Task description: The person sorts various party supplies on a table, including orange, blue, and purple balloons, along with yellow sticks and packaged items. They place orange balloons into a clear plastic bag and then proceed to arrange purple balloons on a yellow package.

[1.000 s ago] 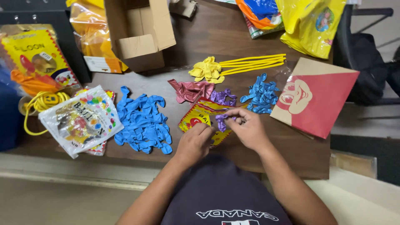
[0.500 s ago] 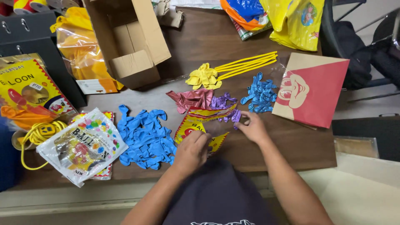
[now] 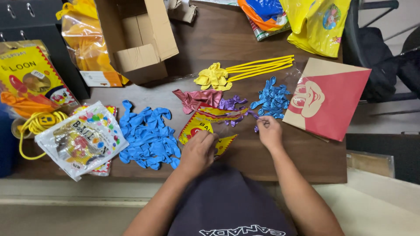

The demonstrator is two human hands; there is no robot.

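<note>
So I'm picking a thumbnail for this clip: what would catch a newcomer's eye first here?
Probably the big heap of blue balloons spread mid-table, left of the person's left hand, which presses on a yellow and red balloon packet. Next, the red and tan paper bag at the right edge, beside the right hand pinching a purple balloon. The yellow balloons with long yellow strands lie behind, near an open cardboard box.

Party-supply workroom: balloon packs point(image 3: 81, 140), cardboard box point(image 3: 135, 37), wooden table point(image 3: 315, 157).
</note>
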